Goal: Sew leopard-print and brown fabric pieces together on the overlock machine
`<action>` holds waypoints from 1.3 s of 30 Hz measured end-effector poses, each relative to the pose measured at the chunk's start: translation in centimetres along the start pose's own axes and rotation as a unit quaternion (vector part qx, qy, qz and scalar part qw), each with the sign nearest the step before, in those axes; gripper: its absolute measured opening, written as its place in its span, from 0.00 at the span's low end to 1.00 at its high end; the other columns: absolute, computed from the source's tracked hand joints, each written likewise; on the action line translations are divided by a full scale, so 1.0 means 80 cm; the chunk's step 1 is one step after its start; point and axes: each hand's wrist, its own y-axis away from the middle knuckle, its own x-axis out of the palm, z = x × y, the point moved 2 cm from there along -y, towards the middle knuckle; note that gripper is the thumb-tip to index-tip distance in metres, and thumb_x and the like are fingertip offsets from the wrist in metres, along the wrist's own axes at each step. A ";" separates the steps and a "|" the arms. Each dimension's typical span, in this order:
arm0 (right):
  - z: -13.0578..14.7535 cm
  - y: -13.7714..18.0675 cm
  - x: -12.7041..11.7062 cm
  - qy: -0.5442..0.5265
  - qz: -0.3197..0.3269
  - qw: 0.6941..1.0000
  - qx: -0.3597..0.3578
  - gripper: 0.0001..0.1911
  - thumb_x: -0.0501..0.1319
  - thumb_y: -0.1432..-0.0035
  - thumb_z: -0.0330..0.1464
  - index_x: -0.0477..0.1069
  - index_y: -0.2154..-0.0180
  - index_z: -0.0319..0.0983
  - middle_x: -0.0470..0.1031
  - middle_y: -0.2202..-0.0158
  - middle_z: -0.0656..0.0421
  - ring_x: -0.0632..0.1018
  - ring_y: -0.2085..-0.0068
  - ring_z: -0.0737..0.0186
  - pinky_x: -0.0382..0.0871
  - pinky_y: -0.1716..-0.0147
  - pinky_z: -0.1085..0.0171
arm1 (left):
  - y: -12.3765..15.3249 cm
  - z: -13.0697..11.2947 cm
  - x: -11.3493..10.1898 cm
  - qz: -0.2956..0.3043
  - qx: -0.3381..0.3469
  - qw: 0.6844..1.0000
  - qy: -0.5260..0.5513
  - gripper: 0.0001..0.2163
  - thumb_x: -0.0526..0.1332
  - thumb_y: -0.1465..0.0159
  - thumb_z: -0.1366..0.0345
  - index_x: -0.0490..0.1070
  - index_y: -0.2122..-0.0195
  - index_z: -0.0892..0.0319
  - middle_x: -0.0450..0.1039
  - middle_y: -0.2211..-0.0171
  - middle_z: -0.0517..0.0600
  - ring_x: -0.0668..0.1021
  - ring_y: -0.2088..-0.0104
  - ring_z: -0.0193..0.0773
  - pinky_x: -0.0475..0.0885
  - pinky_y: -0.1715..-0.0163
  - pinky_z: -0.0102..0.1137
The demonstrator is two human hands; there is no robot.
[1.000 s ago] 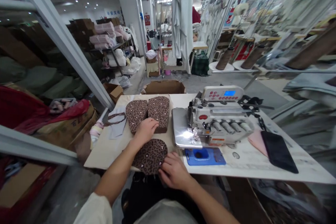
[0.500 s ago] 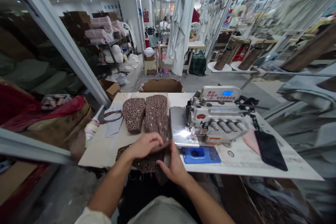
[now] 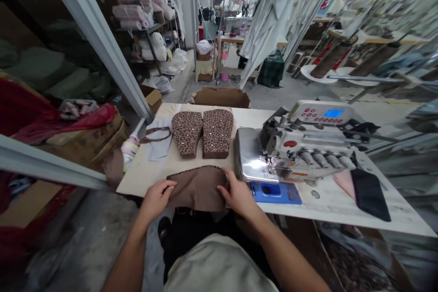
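Observation:
A brown fabric piece point(image 3: 196, 190) lies at the table's front edge, its plain side up and a narrow leopard-print strip showing along the far edge. My left hand point(image 3: 155, 198) pinches its left end between thumb and fingers. At the right end, my right hand point(image 3: 237, 194) grips the cloth, thumb on top. Just beyond it are two stacks of leopard-print cut pieces, a left stack point(image 3: 186, 134) and a right stack point(image 3: 218, 133), side by side. To the right of my right hand stands an overlock sewing machine point(image 3: 304, 141) with a steel plate point(image 3: 251, 157).
A blue tray point(image 3: 275, 193) sits before the machine. A dark flat pouch point(image 3: 369, 194) rests at the table's right. Left of the stacks are a grey sheet point(image 3: 159, 148) and a brown fabric loop point(image 3: 155, 139). Beyond the table stands an open cardboard box point(image 3: 221, 98); a metal post point(image 3: 99, 45) rises at left.
The blurred leopard-print piece over the right stack has come down to the front edge, and the cloth there now shows its plain brown side. My left hand has moved left; the view has turned right.

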 end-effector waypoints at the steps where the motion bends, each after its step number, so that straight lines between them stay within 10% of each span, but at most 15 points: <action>1: -0.001 -0.002 0.002 0.020 0.002 1.000 0.007 0.28 0.61 0.34 0.31 0.61 0.35 0.40 0.81 0.69 0.60 0.82 0.68 0.55 0.69 0.67 0.64 | 0.001 0.003 0.003 0.001 0.003 1.000 -0.005 0.14 0.56 0.33 0.57 0.81 0.60 0.54 0.84 0.61 0.52 0.83 0.59 0.44 0.78 0.55 0.37; 17: -0.001 -0.008 0.013 0.159 -0.034 0.985 0.060 0.14 0.56 0.31 0.29 0.67 0.45 0.40 0.82 0.59 0.53 0.83 0.62 0.55 0.68 0.64 0.64 | -0.002 0.009 0.012 -0.016 0.031 0.996 -0.081 0.12 0.55 0.32 0.63 0.79 0.59 0.55 0.80 0.62 0.53 0.81 0.58 0.45 0.76 0.54 0.38; 25: 0.041 -0.050 0.004 0.226 0.009 0.972 0.068 0.09 0.57 0.27 0.36 0.70 0.53 0.37 0.77 0.54 0.45 0.82 0.60 0.51 0.69 0.68 0.62 | -0.021 -0.006 0.003 -0.056 -0.061 0.966 -0.245 0.11 0.64 0.35 0.56 0.77 0.59 0.58 0.74 0.59 0.58 0.77 0.55 0.54 0.73 0.53 0.44; 31: 0.039 -0.066 0.011 0.094 -0.019 0.995 -0.006 0.02 0.65 0.35 0.30 0.72 0.62 0.38 0.79 0.62 0.51 0.79 0.58 0.54 0.68 0.59 0.62 | -0.019 0.004 0.011 -0.093 -0.076 0.991 0.052 0.13 0.66 0.40 0.53 0.69 0.71 0.56 0.71 0.73 0.47 0.75 0.68 0.40 0.71 0.62 0.34; 39: 0.031 -0.001 -0.038 -0.265 -0.051 0.961 -0.059 0.10 0.62 0.36 0.38 0.72 0.69 0.40 0.74 0.72 0.62 0.72 0.69 0.62 0.63 0.68 0.66 | -0.017 -0.012 0.006 -0.182 -0.183 0.851 0.456 0.26 0.79 0.59 0.56 0.74 0.62 0.59 0.75 0.69 0.45 0.76 0.70 0.32 0.69 0.68 0.26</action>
